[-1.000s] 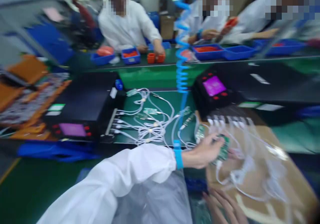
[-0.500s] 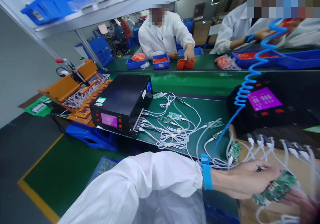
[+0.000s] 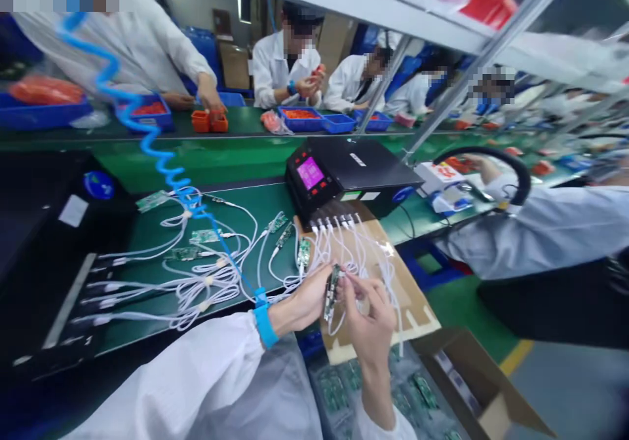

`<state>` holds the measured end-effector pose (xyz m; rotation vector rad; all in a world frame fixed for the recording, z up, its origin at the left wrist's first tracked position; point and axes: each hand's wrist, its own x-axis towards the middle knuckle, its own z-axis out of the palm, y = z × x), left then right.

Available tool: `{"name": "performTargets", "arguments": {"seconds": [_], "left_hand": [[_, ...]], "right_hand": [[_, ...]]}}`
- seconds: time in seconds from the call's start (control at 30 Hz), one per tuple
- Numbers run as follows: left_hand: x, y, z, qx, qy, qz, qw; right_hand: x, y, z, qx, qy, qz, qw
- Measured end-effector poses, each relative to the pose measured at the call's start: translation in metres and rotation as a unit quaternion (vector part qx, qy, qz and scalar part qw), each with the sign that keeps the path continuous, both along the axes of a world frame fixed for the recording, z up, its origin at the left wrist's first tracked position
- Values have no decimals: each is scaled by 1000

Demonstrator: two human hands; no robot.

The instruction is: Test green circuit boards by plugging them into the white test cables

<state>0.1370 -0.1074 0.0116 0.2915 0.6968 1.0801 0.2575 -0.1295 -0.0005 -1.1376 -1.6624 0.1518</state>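
Above the cardboard (image 3: 413, 301), the left hand (image 3: 308, 297) keeps a closed grip on the circuit board (image 3: 331, 294), apparently steadying it for the right hand (image 3: 371, 322), bunched at its upper end, its exact hold impossible to tell

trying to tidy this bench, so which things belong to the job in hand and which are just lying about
Likely the job:
circuit board in the left hand, right hand at its upper end
white cables from the black box

Seemingly apart:
orange parts in a blue bin, far side
open cardboard box, lower right
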Motion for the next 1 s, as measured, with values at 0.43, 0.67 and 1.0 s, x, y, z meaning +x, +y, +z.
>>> {"name": "performTargets", "arguments": {"seconds": [0.43,0.67,1.0], "left_hand": [[9,-4,-2,46,30,-19,998],[11,-5,3,11,23,-35,999],[9,-8,-6,50,37,-13,998]], "right_hand": [[2,0,-9,-69,93,-1,993],[4,-4,-13,-89,119,-13,989],[2,-3,-12,-93,127,-4,988]]}}
